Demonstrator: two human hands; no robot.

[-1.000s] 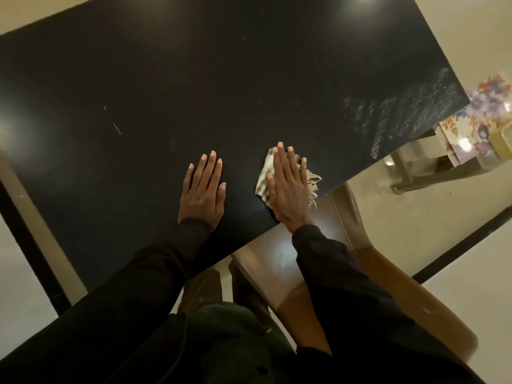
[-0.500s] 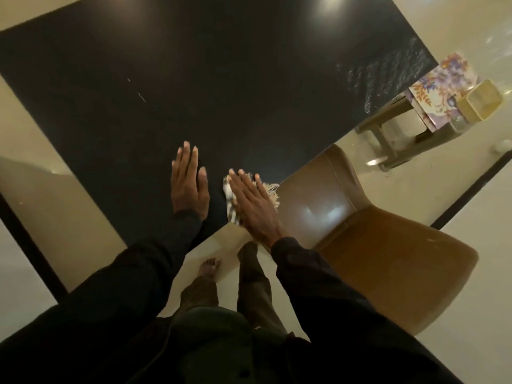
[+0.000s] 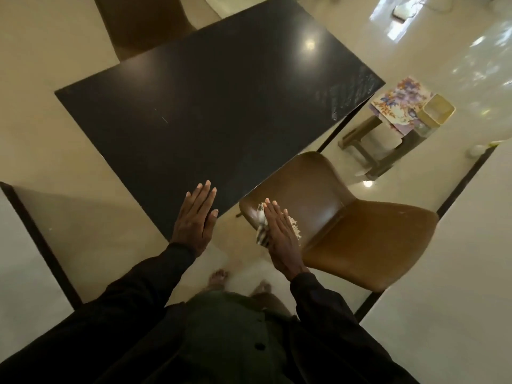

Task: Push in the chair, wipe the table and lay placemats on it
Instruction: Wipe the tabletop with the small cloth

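The black table fills the middle of the view, with wipe streaks near its far right corner. My left hand lies flat, fingers straight, on the table's near corner. My right hand is off the table and hovers over the left edge of the brown chair. A striped, fringed cloth hangs under that hand, the fingers straight on top of it and the thumb hidden beneath. The chair stands partly out from the table's right side. Floral placemats lie on a low stool beyond the table's right corner.
A yellow container sits on the stool beside the placemats. A second brown chair stands at the table's far side. My bare feet are on the glossy cream floor, with a dark floor stripe to the right.
My right hand drew the cloth back along the table and off its near edge, and is now over the chair. I have stepped back, so more of the table and floor shows.
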